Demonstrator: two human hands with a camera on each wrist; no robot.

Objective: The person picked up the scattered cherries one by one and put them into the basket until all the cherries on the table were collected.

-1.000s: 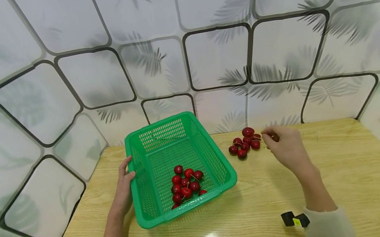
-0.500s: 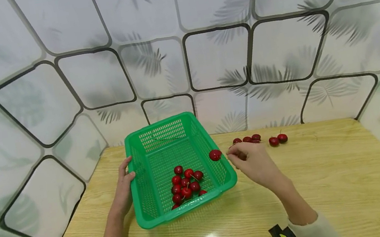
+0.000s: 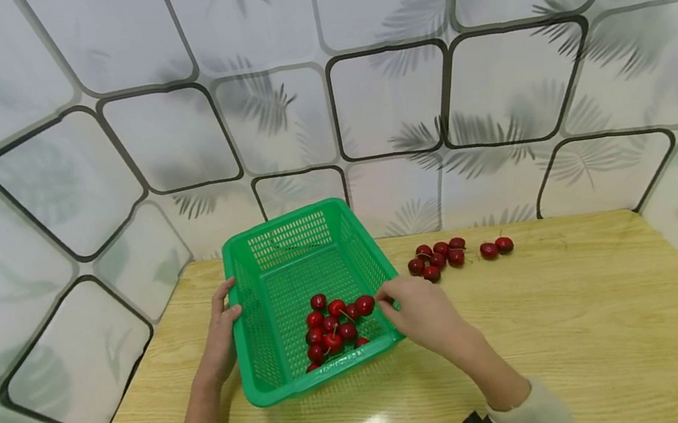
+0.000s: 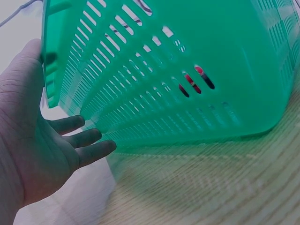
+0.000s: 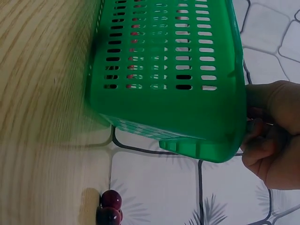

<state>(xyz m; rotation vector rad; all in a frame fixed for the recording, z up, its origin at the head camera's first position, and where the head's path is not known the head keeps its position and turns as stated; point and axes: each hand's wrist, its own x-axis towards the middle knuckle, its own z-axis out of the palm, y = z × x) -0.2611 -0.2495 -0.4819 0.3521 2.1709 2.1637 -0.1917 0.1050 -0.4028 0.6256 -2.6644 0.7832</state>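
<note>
Left hand [image 3: 218,340], fingers loose, touches green plastic basket [image 3: 296,277]; right hand [image 3: 421,311] pinches cherry [image 3: 363,306], seemingly by stem (apt: likely light, slick, bruisable).

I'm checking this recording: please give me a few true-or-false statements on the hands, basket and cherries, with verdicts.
1. The right hand holds a cherry over the basket. True.
2. The left hand is inside the basket. False: the left hand is at its outer left side.
3. Every cherry is in the basket. False: some lie on the table.
4. Two cherries lie apart from the table's larger cluster. True.
5. The basket is white. False: it is green.
</note>
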